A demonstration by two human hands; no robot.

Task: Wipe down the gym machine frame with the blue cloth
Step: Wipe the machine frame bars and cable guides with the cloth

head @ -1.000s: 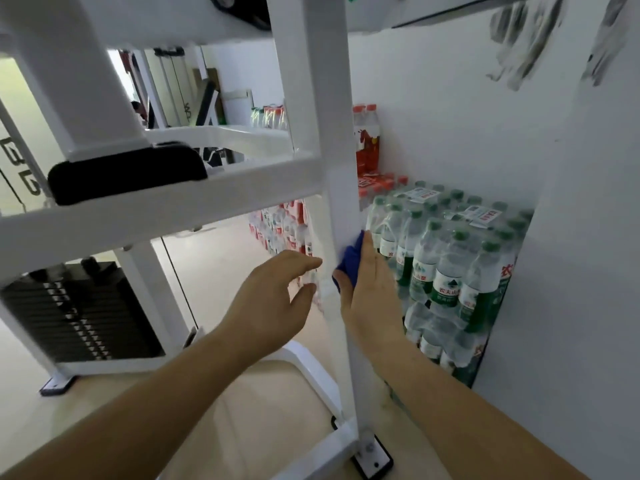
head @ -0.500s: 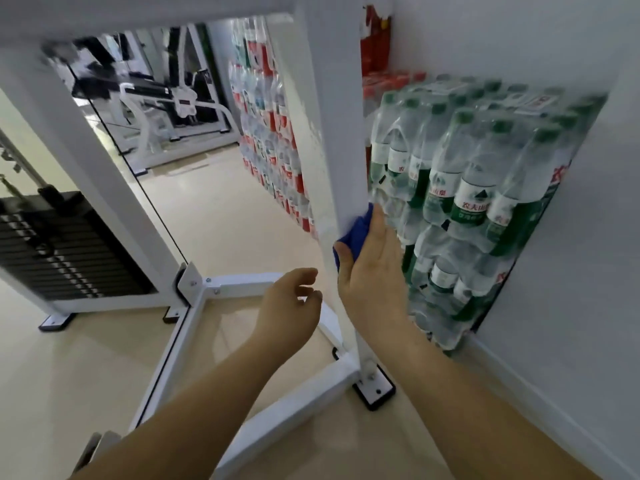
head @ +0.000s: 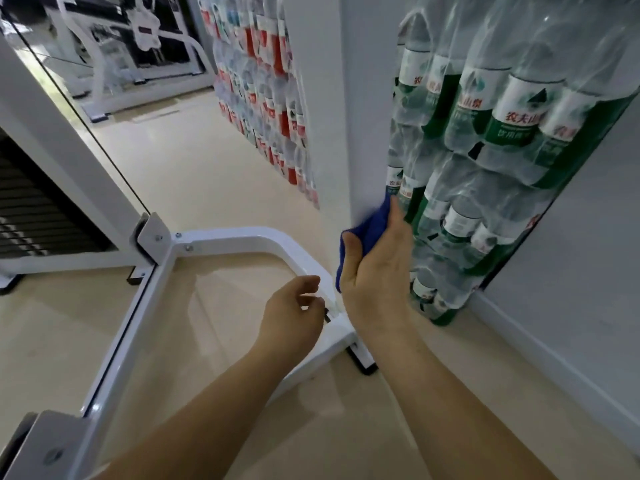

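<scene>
The white upright post (head: 360, 109) of the gym machine frame rises in the middle of the view. My right hand (head: 375, 271) holds the blue cloth (head: 367, 230) wrapped against the lower part of that post, thumb on the left side and fingers on the right. My left hand (head: 294, 315) hovers just left of the post near the frame's base bar (head: 242, 240), its fingers loosely curled and holding nothing. The post's foot (head: 360, 362) shows below my right wrist.
Shrink-wrapped packs of green-labelled water bottles (head: 485, 161) are stacked tight against the post on the right, beside a white wall (head: 571, 271). A mirror (head: 173, 46) behind reflects bottles and machines. A black weight stack (head: 31, 209) stands at the left. The floor is beige.
My right hand has slid the cloth down the post towards its base. The view has dropped lower and closer. My left hand has followed downward, still free.
</scene>
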